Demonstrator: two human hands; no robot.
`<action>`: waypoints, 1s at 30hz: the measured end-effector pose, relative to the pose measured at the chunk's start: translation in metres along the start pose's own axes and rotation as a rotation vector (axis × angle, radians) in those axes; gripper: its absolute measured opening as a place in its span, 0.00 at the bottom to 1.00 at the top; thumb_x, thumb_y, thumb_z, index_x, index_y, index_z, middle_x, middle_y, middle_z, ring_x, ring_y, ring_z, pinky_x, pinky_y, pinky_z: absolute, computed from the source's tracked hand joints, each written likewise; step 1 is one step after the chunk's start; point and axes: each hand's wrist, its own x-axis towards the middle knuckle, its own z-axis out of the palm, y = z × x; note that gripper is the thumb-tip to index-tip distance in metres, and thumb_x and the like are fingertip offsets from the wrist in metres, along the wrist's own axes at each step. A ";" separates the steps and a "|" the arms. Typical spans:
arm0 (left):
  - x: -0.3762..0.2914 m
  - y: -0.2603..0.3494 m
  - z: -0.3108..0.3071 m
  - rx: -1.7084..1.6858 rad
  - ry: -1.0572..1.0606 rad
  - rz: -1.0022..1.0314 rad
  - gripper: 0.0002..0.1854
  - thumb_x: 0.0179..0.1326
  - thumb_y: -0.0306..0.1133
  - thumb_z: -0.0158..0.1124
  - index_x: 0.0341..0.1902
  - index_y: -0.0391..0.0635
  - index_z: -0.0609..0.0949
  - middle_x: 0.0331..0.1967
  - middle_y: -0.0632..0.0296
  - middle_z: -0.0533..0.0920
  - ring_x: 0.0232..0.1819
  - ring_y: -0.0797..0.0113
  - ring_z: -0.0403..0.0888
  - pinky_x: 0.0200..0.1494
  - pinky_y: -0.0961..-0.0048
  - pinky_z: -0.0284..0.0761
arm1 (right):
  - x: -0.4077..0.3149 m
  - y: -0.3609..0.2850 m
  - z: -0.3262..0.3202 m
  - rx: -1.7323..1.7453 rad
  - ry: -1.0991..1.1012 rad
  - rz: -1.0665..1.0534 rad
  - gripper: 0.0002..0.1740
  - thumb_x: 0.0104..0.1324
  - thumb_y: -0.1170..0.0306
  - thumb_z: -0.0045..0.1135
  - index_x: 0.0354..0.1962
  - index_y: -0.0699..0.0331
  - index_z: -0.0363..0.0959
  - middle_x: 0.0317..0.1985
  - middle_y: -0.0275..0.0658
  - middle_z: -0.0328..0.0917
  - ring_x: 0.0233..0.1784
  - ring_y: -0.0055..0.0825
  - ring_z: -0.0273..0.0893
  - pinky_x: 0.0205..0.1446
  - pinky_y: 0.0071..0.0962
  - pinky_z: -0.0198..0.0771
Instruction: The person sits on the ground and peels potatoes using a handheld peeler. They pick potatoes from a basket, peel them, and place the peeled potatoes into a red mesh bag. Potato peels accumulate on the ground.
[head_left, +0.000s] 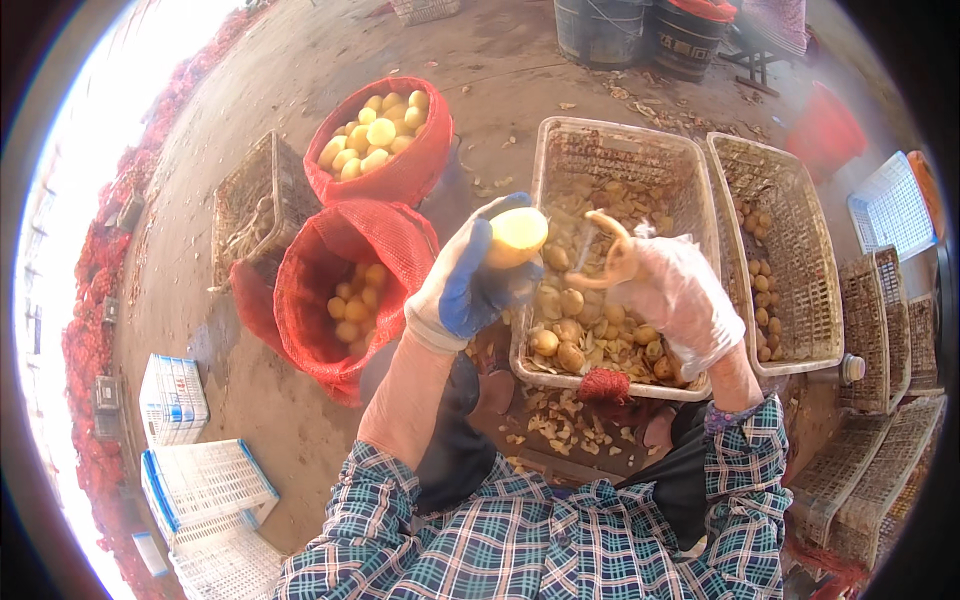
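Observation:
A peeled yellow potato is gripped by my left hand, which wears a white work glove with a blue coated palm. My right hand, inside a thin clear plastic glove, holds a Y-shaped peeler with a tan handle, a short way right of the potato and apart from it. Beneath both hands stands a plastic crate with peelings and several unpeeled potatoes in it. On its front rim sits a bundle of red netting.
Two red mesh sacks of peeled potatoes stand at left, beside a dirty crate. Another crate with potatoes adjoins on the right. White baskets lie lower left; stacked crates line the right. Dark buckets stand behind.

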 end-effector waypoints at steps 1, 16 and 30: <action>0.001 -0.002 0.004 0.045 0.042 0.008 0.35 0.76 0.55 0.56 0.73 0.41 0.68 0.56 0.56 0.82 0.47 0.63 0.85 0.49 0.70 0.84 | 0.001 -0.005 0.004 -0.049 0.021 -0.054 0.14 0.63 0.63 0.69 0.43 0.62 0.81 0.33 0.43 0.81 0.35 0.43 0.81 0.41 0.41 0.75; 0.008 0.002 -0.010 -0.087 0.057 -0.021 0.32 0.75 0.56 0.57 0.69 0.43 0.74 0.52 0.56 0.84 0.34 0.69 0.78 0.30 0.76 0.71 | -0.001 0.005 -0.005 -0.149 -0.036 0.026 0.08 0.64 0.64 0.66 0.37 0.57 0.83 0.28 0.37 0.84 0.31 0.37 0.82 0.42 0.39 0.76; 0.007 -0.015 0.010 0.139 0.179 -0.075 0.34 0.74 0.59 0.56 0.71 0.45 0.73 0.57 0.59 0.83 0.50 0.67 0.83 0.40 0.72 0.79 | 0.014 -0.011 0.005 -0.013 -0.116 0.001 0.17 0.59 0.68 0.70 0.46 0.59 0.81 0.36 0.45 0.81 0.40 0.48 0.80 0.50 0.44 0.72</action>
